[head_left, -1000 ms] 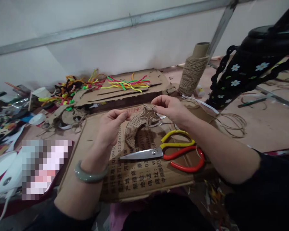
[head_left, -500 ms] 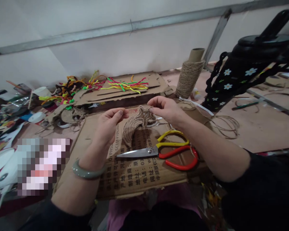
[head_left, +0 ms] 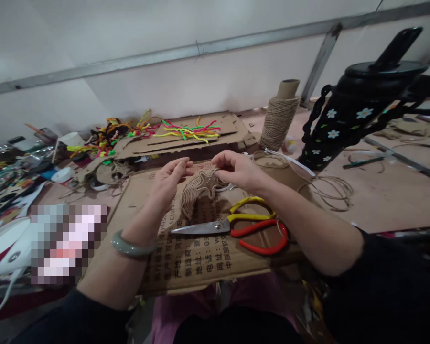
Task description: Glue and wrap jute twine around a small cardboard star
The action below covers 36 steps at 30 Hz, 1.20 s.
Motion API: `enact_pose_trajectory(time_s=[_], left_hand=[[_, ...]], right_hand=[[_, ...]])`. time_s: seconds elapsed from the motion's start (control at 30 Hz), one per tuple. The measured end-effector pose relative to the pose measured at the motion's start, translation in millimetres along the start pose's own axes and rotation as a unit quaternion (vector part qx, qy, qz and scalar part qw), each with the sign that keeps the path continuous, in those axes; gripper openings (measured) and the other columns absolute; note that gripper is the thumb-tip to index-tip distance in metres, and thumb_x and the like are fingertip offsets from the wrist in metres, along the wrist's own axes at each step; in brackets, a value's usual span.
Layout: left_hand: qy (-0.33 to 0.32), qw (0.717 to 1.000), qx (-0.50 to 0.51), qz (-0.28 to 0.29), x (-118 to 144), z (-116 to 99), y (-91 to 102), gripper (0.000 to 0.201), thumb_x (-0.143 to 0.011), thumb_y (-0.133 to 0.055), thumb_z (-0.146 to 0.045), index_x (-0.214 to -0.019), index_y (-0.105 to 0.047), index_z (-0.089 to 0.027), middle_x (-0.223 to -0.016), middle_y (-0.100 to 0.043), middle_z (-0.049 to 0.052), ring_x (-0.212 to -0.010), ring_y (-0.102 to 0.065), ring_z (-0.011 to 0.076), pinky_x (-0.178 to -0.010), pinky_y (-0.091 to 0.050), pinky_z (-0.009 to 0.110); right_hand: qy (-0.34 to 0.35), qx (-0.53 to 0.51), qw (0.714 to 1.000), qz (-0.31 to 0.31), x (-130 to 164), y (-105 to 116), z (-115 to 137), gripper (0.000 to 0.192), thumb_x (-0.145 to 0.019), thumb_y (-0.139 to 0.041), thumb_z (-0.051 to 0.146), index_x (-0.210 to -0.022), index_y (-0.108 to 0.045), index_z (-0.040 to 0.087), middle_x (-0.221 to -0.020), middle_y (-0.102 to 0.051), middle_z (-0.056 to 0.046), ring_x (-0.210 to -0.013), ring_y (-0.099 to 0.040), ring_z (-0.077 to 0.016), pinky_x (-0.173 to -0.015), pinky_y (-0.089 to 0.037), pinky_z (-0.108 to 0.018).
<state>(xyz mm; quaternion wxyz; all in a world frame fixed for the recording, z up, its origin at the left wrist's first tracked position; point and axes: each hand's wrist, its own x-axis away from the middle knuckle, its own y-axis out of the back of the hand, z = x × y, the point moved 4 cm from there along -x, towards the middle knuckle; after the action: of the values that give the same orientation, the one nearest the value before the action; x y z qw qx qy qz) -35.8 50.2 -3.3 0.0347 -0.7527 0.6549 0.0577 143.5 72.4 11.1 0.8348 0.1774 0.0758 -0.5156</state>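
The right hand (head_left: 238, 170) pinched the star-shaped end of a twine-wrapped piece (head_left: 197, 193), thumb and forefinger closed on its tip at about one o'clock from the piece's middle. The left hand (head_left: 168, 184) hovered at ten o'clock of it, fingers loosely curled and thumb near the forefinger; whether it gripped a strand of twine could not be told, the strand being too thin to see. The piece lay on a printed cardboard sheet (head_left: 200, 260) across the lap, its curved tail running down toward seven o'clock. Scissors (head_left: 232, 227) with one yellow and one red handle lay shut on the cardboard just below the piece, at five o'clock, blades pointing left. A twine spool (head_left: 279, 119) stood well apart at one o'clock, loose twine coils (head_left: 329, 191) on the table (head_left: 380, 191) at three o'clock. By the look of it, the step was wrapping or fixing twine at the star's points; the next move seemed to call for a taut strand and a steady pinch on the tip so the winding stayed tight.
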Motion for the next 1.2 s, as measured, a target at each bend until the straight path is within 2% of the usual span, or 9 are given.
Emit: enact_pose_trajectory(time_s=[0.03,0.13,0.27,0.4,0.57,0.67,0.83,1.03,1.2], left_hand=[[0.004,1.0,-0.011,0.014,1,-4,-3.8,0.029,-0.073,-0.065,-0.046,-0.086,-0.069,-0.02,-0.093,-0.07,0.004,-0.077,-0.062,0.0137,-0.071,-0.044,0.026],[0.029,0.988,-0.114,0.101,5,-20,-20.3,0.029,-0.073,-0.063,-0.044,-0.073,-0.069,-0.016,-0.078,-0.069,0.005,-0.074,-0.059,0.0155,-0.07,-0.042,0.027],[0.043,0.958,-0.209,0.193,7,-33,-37.0,0.019,-0.067,-0.065,-0.034,-0.064,-0.068,-0.015,-0.065,-0.063,0.002,-0.065,-0.052,0.0144,-0.065,-0.038,0.028],[0.058,0.941,-0.21,0.258,4,-27,-42.4,0.013,-0.064,-0.062,-0.029,-0.059,-0.064,-0.016,-0.058,-0.054,-0.001,-0.057,-0.044,0.0119,-0.056,-0.033,0.026],[0.07,0.93,-0.19,0.306,4,-11,-38.8,0.009,-0.064,-0.061,-0.026,-0.061,-0.065,-0.018,-0.057,-0.053,-0.002,-0.054,-0.042,0.0113,-0.052,-0.031,0.025],[0.072,0.926,-0.185,0.321,7,-5,-36.6,0.009,-0.066,-0.061,-0.026,-0.062,-0.065,-0.018,-0.056,-0.054,-0.002,-0.052,-0.042,0.0111,-0.05,-0.029,0.024],[0.072,0.932,-0.162,0.317,10,-4,-38.3,0.011,-0.067,-0.061,-0.026,-0.065,-0.066,-0.017,-0.056,-0.055,-0.002,-0.051,-0.043,0.0109,-0.051,-0.03,0.024],[0.103,0.946,-0.154,0.267,14,2,-40.3,0.008,-0.065,-0.059,-0.024,-0.062,-0.062,-0.018,-0.052,-0.048,-0.004,-0.049,-0.038,0.0101,-0.048,-0.026,0.024],[0.103,0.962,-0.106,0.228,14,2,-40.2,0.009,-0.063,-0.061,-0.027,-0.063,-0.063,-0.018,-0.058,-0.053,-0.001,-0.052,-0.041,0.0114,-0.05,-0.03,0.025]], right_hand=[[0.008,0.01,1.0,0.017,1,-1,1,0.019,-0.067,-0.055,0.016,-0.085,-0.053,0.016,-0.075,-0.057,0.002,-0.067,-0.051,-0.0087,-0.062,-0.041,-0.024],[0.017,0.045,0.997,0.062,2,-2,3,0.025,-0.066,-0.053,0.012,-0.091,-0.052,0.016,-0.072,-0.055,0.003,-0.064,-0.05,-0.0088,-0.06,-0.04,-0.024],[-0.019,0.071,0.993,0.094,3,-2,4,0.03,-0.066,-0.053,0.01,-0.095,-0.049,0.016,-0.07,-0.054,0.004,-0.062,-0.05,-0.0089,-0.058,-0.039,-0.023],[-0.048,0.061,0.991,0.113,4,-2,4,0.032,-0.067,-0.052,0.007,-0.097,-0.047,0.017,-0.068,-0.053,0.005,-0.061,-0.049,-0.0078,-0.056,-0.039,-0.021],[-0.066,0.082,0.983,0.151,8,-4,5,0.029,-0.071,-0.053,0.01,-0.099,-0.048,0.015,-0.067,-0.053,0.005,-0.059,-0.047,-0.0068,-0.054,-0.038,-0.02],[-0.067,0.081,0.982,0.158,10,-5,7,0.028,-0.074,-0.054,0.013,-0.101,-0.048,0.015,-0.068,-0.053,0.005,-0.059,-0.048,-0.0069,-0.053,-0.039,-0.02],[-0.039,0.12,0.983,0.133,11,-4,12,0.024,-0.075,-0.055,0.013,-0.098,-0.051,0.016,-0.069,-0.053,0.005,-0.062,-0.05,-0.0074,-0.058,-0.042,-0.021],[-0.037,0.125,0.987,0.093,10,-4,13,0.021,-0.074,-0.058,0.017,-0.095,-0.054,0.015,-0.076,-0.057,0.002,-0.067,-0.053,-0.0082,-0.061,-0.042,-0.022],[0.009,0.174,0.984,0.038,11,0,18,0.016,-0.081,-0.056,0.028,-0.093,-0.057,0.016,-0.084,-0.062,-0.001,-0.074,-0.055,-0.0102,-0.066,-0.043,-0.023]])
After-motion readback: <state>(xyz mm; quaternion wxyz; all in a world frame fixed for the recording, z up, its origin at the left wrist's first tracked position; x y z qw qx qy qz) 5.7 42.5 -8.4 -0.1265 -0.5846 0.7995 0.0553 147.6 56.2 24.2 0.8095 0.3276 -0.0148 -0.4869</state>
